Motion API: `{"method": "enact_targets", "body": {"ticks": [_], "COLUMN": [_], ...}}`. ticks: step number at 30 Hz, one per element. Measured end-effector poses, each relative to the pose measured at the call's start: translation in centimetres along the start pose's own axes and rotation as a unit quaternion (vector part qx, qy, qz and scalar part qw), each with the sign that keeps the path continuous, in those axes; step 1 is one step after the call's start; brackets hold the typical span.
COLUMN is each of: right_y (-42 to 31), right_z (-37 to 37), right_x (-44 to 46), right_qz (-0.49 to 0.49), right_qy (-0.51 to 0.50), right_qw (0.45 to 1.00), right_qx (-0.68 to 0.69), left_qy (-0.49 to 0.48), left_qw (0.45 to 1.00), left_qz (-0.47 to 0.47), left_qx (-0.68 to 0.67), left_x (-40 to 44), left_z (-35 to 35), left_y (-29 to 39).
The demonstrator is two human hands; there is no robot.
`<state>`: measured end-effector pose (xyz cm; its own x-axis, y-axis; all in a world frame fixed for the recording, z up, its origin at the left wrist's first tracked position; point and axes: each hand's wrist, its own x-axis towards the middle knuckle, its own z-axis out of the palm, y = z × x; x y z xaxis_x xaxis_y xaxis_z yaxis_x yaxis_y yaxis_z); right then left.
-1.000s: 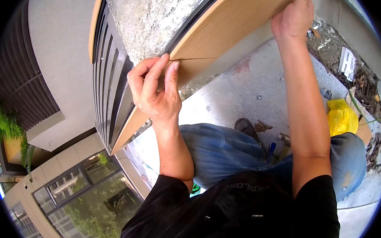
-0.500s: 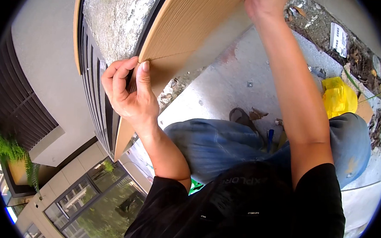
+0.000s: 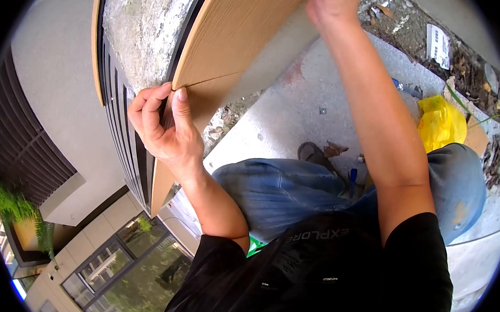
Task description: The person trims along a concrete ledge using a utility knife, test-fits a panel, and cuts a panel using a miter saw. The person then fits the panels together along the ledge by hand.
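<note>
A light wood-grain panel (image 3: 228, 36) runs upward at a slant, with a dark seam crossing it. My left hand (image 3: 169, 123) pinches the panel's edge at that seam, thumb on the wood-grain face and fingers curled round the rim. A black strip (image 3: 187, 25) lines this edge. Beside it is a rough grey-white surface (image 3: 144, 29). At the top border my right hand (image 3: 334, 8) is against the panel's far side. Its fingers are hidden or cut off by the frame, so its grip does not show.
A concrete slab (image 3: 297, 110) lies below, with a yellow plastic bag (image 3: 441, 123) and a small blue-handled tool (image 3: 353, 178) near my knees. Dirt, dry leaves and a white label (image 3: 438, 47) line the right side. Black slats (image 3: 120, 98) stand left of my left hand.
The view has shifted slightly, so the panel and both hands appear a little farther left. My left hand keeps its pinch at the seam.
</note>
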<state>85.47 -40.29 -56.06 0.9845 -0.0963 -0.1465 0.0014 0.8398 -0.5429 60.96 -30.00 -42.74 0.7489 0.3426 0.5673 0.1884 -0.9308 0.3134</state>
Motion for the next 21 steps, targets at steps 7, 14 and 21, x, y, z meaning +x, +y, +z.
{"method": "enact_targets", "body": {"ticks": [7, 14, 21], "right_y": [0.1, 0.5, -1.7], "right_z": [-0.4, -0.8, -0.3], "right_x": [0.2, 0.6, 0.0], "right_qz": [0.007, -0.018, 0.012], "right_qy": [-0.017, 0.013, -0.001], "right_qw": [1.000, 0.990, 0.978], "right_qx": [-0.004, -0.139, -0.209], "left_qy": [-0.015, -0.020, -0.005], "left_qw": [1.000, 0.999, 0.998], "left_qz": [0.005, -0.050, -0.038], "left_qx": [0.017, -0.010, 0.046], "left_x": [-0.1, -0.4, 0.0], "left_z": [0.1, -0.2, -0.3], "left_y": [0.3, 0.4, 1.5]}}
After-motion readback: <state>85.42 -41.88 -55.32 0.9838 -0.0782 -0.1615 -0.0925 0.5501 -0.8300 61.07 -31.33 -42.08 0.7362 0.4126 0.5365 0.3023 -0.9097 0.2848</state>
